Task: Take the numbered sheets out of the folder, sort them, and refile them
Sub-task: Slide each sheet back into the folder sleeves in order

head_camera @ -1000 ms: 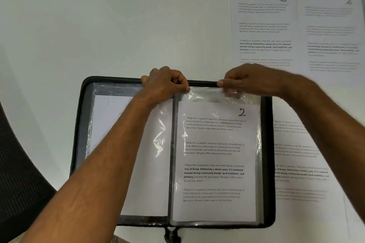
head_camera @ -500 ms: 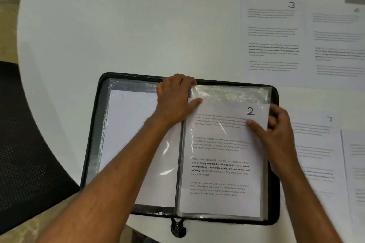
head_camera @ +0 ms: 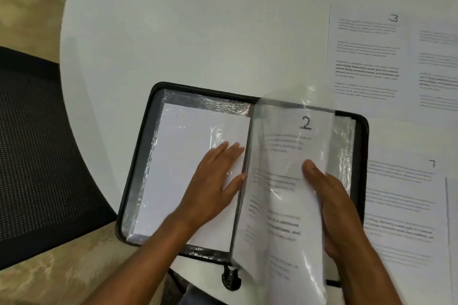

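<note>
The refiling step is in hand: in the open folder (head_camera: pixel 138 163) on the tabletop (head_camera: pixel 198 32), the sleeve holding sheet 2 (head_camera: pixel 285 181) is pinched at its right edge by the right hand (head_camera: pixel 329 200) and lifted leftward, while the left page is pressed flat by the released left hand (head_camera: pixel 213 181). Sheet 3 (head_camera: pixel 366 57), lying beyond the folder's far right corner, is judged next to be filed once the sleeve is turned over.

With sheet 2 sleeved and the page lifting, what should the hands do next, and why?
Probably turn the sleeve with sheet 2 fully over to the left: the right hand grips its lifted edge, the left hand lies flat on the left page, and sheet 3 waits on the table for the next sleeve.
</note>
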The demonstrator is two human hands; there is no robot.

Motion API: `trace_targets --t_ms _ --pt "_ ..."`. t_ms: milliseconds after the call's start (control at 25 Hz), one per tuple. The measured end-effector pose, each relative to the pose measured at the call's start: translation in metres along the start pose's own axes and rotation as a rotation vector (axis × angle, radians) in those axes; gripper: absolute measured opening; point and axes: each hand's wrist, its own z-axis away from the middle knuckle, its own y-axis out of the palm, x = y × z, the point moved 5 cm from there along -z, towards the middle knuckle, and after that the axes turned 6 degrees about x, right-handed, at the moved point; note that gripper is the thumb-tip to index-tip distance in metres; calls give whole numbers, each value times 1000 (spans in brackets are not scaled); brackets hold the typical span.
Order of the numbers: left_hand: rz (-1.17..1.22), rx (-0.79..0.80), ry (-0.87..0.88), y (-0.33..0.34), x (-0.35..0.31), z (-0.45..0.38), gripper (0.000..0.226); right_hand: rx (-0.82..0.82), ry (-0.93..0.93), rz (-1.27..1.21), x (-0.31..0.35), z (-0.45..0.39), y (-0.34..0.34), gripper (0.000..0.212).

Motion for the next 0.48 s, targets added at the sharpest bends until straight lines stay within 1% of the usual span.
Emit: trace_targets --t_ms 40,120,200,280,400,480 --pt "89 5 -50 -4 1 9 57 36 -8 -13 2 -5 12 43" --pt "354 4 -148 -15 1 20 51 99 -37 -26 -3 -18 33 42" --pt "601 -45 -229 -31 2 21 46 128 -49 2 -11 -30 57 45" --pt "733 -85 -318 -47 11 16 48 194 -49 7 -21 -39 79 49" --pt "903 -103 -455 -67 24 9 65 226 -31 74 -39 -49 104 49" --pt "948 -154 -513 -77 34 7 64 234 -1 146 -48 -50 119 63"
